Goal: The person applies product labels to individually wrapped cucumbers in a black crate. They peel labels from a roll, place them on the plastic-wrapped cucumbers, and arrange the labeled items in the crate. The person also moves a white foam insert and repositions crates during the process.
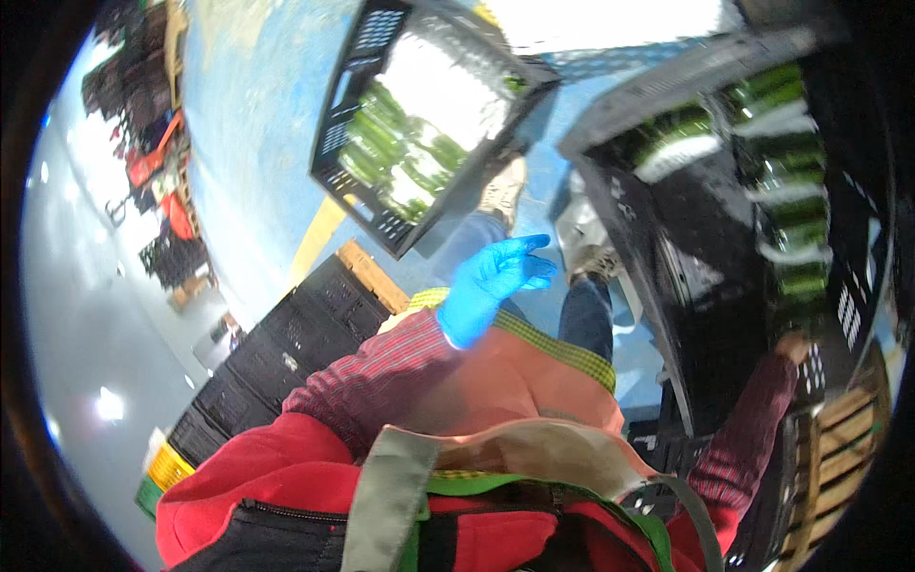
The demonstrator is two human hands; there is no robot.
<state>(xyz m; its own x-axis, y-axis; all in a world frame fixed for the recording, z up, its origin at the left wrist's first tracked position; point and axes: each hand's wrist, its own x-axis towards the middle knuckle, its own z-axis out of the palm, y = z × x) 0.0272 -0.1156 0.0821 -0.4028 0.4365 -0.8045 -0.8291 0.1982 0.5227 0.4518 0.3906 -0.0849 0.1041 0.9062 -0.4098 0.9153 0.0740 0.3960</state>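
Note:
My left hand, in a blue glove, hovers in front of my apron with its fingers stretched out and nothing held. On the right, my right hand reaches into a black plastic crate by its near right wall. Its fingers are dark and partly hidden, close to a row of wrapped green vegetables that look like cucumbers. More wrapped green vegetables lie at that crate's far left. Ahead of my left hand, another black crate holds similar green vegetables under shiny clear wrap.
Black crates are stacked at the left, with a yellow crate at their end. Wooden slats stand at the lower right. My feet are on a blue floor with a yellow line. A bright white surface is at the top.

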